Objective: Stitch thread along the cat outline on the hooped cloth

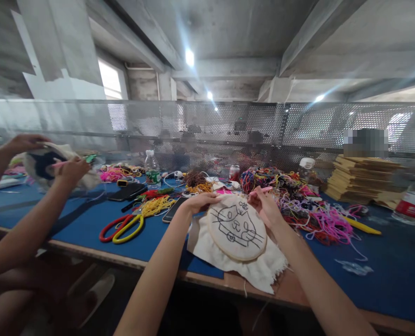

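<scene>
Head view: pink tool (261, 190) in right hand (265, 207), seemingly lying left-right.

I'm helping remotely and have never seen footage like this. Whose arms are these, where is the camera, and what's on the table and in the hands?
The one picture comes from a camera worn on a person's head, looking down at their own bare hands. The left hand steadies the top edge of an embroidery hoop with white cloth stretched in it and a cat face drawn on. The right hand holds a pink tool at the hoop's upper rim. On the blue table lie scissors, a tangle of coloured yarn, a water bottle and stacked boards. The arms at far left belong to a co-worker working on a separate piece.
</scene>
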Demonstrator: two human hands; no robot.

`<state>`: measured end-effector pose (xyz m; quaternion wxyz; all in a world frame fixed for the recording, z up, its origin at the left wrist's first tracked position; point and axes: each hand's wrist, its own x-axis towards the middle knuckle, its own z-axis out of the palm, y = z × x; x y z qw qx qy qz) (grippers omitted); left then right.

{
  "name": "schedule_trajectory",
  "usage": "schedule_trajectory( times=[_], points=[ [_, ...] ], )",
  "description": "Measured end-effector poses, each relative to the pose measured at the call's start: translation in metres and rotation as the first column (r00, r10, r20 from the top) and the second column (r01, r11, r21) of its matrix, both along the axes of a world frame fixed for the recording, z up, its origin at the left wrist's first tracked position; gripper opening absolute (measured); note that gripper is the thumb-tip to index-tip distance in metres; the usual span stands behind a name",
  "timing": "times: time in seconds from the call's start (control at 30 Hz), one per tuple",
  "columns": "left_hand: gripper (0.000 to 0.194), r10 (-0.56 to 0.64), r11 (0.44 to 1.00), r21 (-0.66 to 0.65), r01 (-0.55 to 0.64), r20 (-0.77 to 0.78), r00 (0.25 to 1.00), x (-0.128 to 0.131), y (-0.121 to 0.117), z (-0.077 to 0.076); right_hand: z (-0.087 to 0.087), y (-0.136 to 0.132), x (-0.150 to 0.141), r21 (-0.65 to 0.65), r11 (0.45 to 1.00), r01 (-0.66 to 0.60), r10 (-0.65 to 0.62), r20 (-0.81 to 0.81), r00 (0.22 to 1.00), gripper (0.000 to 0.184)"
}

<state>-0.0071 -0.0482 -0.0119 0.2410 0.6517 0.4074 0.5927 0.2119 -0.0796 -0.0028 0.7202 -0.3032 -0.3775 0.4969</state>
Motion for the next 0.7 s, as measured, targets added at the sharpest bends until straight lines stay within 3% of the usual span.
schedule_trajectory(
  times=[0.1, 0.27, 0.37, 0.47, 0.57, 0.7],
  points=[
    [0.027, -0.177, 0.979, -0.11, 0.174, -0.025, 0.984, 0.005, 0.01, 0.013, 0.006, -0.003, 0.003, 0.038, 0.999, -0.021, 0.021, 0.007, 1.0, 0.032],
    [0.024, -0.316, 0.943, -0.122, 0.308, -0.054, 0.947, 0.018, 0.021, 0.024, 0.011, -0.011, -0.001, 0.099, 0.99, -0.098, 0.086, 0.12, 0.989, 0.032],
    [0.025, -0.251, 0.967, 0.02, 0.254, -0.085, 0.964, 0.025, 0.023, 0.027, 0.009, -0.014, -0.009, 0.105, 0.984, -0.143, 0.11, 0.267, 0.957, 0.029],
    [0.027, -0.118, 0.983, 0.132, 0.129, -0.086, 0.989, 0.029, 0.019, 0.026, 0.005, -0.014, -0.017, 0.142, 0.986, -0.09, 0.023, 0.415, 0.91, 0.027],
    [0.027, -0.08, 0.983, 0.158, 0.09, -0.067, 0.994, 0.031, 0.014, 0.024, 0.001, -0.015, -0.024, 0.214, 0.977, 0.001, -0.116, 0.523, 0.845, 0.026],
    [0.026, -0.158, 0.983, 0.1, 0.157, 0.007, 0.987, 0.033, 0.013, 0.025, 0.002, -0.022, -0.028, 0.27, 0.96, 0.076, -0.233, 0.619, 0.75, 0.027]
  ],
)
